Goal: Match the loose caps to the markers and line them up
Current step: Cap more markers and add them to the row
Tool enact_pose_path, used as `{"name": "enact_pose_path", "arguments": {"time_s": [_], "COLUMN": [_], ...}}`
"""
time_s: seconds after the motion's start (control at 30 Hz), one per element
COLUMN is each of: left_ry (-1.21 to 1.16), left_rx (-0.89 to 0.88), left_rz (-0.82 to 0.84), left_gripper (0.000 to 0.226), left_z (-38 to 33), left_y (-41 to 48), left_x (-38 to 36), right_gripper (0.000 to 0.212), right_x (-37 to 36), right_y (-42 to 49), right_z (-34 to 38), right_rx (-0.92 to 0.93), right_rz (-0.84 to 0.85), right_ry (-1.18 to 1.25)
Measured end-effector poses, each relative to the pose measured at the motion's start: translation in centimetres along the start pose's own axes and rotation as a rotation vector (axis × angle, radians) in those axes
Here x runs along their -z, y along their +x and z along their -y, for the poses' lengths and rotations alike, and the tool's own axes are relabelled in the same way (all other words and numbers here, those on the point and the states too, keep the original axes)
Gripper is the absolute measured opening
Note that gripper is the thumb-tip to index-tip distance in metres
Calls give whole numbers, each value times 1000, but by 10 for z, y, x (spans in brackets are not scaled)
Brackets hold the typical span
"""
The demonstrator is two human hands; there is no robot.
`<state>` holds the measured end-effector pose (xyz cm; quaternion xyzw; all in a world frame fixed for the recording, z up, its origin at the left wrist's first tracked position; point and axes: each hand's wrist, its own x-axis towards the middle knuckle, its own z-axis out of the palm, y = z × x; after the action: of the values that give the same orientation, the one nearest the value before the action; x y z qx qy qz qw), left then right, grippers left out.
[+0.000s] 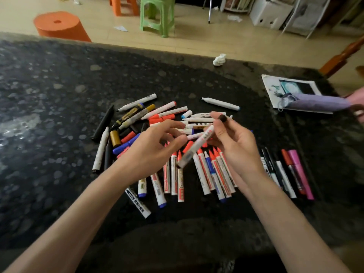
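A heap of uncapped markers and loose caps [157, 117] in red, blue, black and gold lies mid-table on the dark stone table [59, 115]. Nearer to me, a row of capped red and blue markers [208, 174] lies side by side, with black, red and pink markers [291, 172] at its right end. My right hand [234, 146] grips a white marker [194, 147] held slantwise above the row, and a black cap [223, 118] sits at its fingertips. Beside that marker, my left hand [155, 146] hovers with loosely curved fingers and holds nothing I can see.
One white marker [220, 103] lies apart behind the heap. A crumpled tissue [219, 59] sits near the far edge. At the right are a printed sheet [275, 85] with a purple pouch [319, 103] and another person's hand [357, 105]. Orange stool [59, 24] and green stool [157, 14] stand on the floor.
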<state>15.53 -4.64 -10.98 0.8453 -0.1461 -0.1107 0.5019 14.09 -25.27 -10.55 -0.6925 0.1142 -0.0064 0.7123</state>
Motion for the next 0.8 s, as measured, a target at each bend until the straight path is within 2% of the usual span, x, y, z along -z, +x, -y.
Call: {"name": "enact_pose_path", "arguments": {"time_s": [0.1, 0.17, 0.27, 0.43, 0.63, 0.8], "left_ry": [13, 16, 43, 88, 104, 95], "left_rx": [3, 5, 1, 17, 40, 40], "left_rz": [1, 12, 14, -3, -34, -52], "left_gripper": [33, 32, 31, 27, 23, 22], "left_z": [-2, -4, -5, 0, 3, 3], "left_y": [3, 3, 3, 6, 6, 7], "left_x": [-7, -12, -15, -14, -8, -6], "right_gripper": [26, 26, 25, 32, 17, 24], "right_x": [47, 72, 89, 88, 81, 76], "right_y": [12, 17, 19, 20, 20, 20], "right_z": [-9, -19, -34, -42, -42, -40], "right_rx": [189, 155, 75, 131, 122, 157], "right_rz": [-220, -274, -239, -186, -160, -100], "right_ry": [-565, -786, -973, -1089, -1148, -1182]}}
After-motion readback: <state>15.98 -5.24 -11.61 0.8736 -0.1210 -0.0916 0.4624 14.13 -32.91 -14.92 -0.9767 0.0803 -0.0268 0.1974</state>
